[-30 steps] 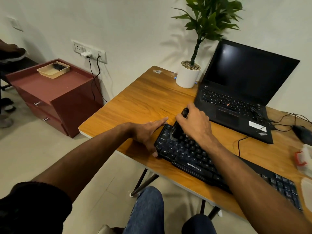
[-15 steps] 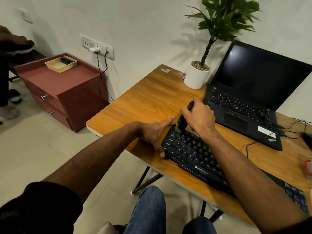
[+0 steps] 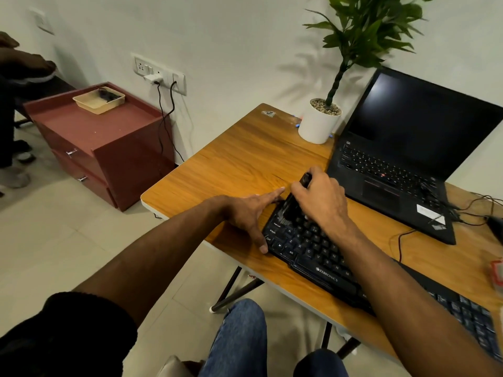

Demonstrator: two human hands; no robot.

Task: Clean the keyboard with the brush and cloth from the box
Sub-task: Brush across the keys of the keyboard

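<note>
A black keyboard (image 3: 315, 254) lies slantwise along the near edge of the wooden table (image 3: 245, 164). My right hand (image 3: 321, 202) grips a black brush (image 3: 292, 206), whose bristles rest on the keys at the keyboard's upper left corner. The brush handle sticks out above my knuckles. My left hand (image 3: 250, 213) lies flat on the table with straight fingers, its thumb and index finger against the keyboard's left end. A small beige box (image 3: 99, 100) stands on the red cabinet at left, something dark inside it. No cloth is visible.
An open black laptop (image 3: 402, 170) sits behind the keyboard, a white potted plant (image 3: 319, 123) to its left. Cables (image 3: 462, 216) trail at the right. A red drawer cabinet (image 3: 109, 142) stands by the wall socket. My knees are below the table edge.
The brush has swept down from the keyboard's top left corner onto the upper-left keys. My left hand has stayed at the keyboard's left end. The view has shifted left.
</note>
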